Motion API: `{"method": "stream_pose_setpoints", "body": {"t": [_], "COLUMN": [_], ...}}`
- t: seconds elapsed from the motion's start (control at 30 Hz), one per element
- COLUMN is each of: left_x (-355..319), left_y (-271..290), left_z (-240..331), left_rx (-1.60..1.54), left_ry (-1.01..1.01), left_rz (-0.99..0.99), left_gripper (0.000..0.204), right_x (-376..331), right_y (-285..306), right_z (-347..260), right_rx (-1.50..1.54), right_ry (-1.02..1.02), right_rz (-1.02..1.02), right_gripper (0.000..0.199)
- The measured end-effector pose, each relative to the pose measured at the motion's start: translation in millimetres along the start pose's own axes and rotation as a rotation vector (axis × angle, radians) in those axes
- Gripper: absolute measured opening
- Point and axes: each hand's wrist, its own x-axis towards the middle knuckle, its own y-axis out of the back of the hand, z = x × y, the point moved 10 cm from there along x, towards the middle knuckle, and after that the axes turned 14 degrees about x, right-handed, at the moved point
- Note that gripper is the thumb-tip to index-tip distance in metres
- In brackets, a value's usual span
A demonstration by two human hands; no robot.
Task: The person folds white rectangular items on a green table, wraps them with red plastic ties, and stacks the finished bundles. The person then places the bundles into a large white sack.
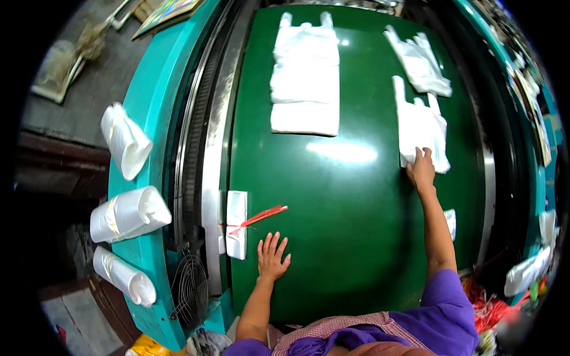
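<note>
My left hand [272,257] lies with its fingers spread on the green table surface [356,237], holding nothing. Just up and left of it is a folded white bundle [237,207] with a red tie [265,215] round its middle. My right arm reaches forward, and my right hand [421,170] grips the near edge of a pile of white plastic carrier bags [421,130]; the underside of that grip is hidden. Another bunch of carrier bags [420,62] lies just beyond, its handles pointing far left. At the far middle is a layered stack of carrier bags [306,83].
Three rolled, tied bundles of clear-white plastic [122,222] rest on the teal machine frame [148,107] at the left. A metal rail [218,142] borders the green surface, and a round wire fan guard [191,291] sits near left. Red plastic string [487,308] lies at near right.
</note>
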Motion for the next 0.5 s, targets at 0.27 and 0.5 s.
{"method": "stream_pose_setpoints", "body": {"t": [0.27,0.5], "left_x": [-1.9,0.0], "left_y": [-8.7,-8.2], "left_z": [-3.0,-3.5], "left_rx": [-0.002,-0.027], "left_ry": [0.003,-0.024], "left_rz": [-0.003,0.005], "left_gripper": [0.061,0.055], "right_x": [16.9,222.7], "right_y": [-68.7,-68.8], "right_z": [-307.5,-319.9], "right_rx": [0.123,0.160], "right_ry": [0.856,0.569], "right_rz": [-0.080,0.303], "right_gripper": [0.109,0.082]}}
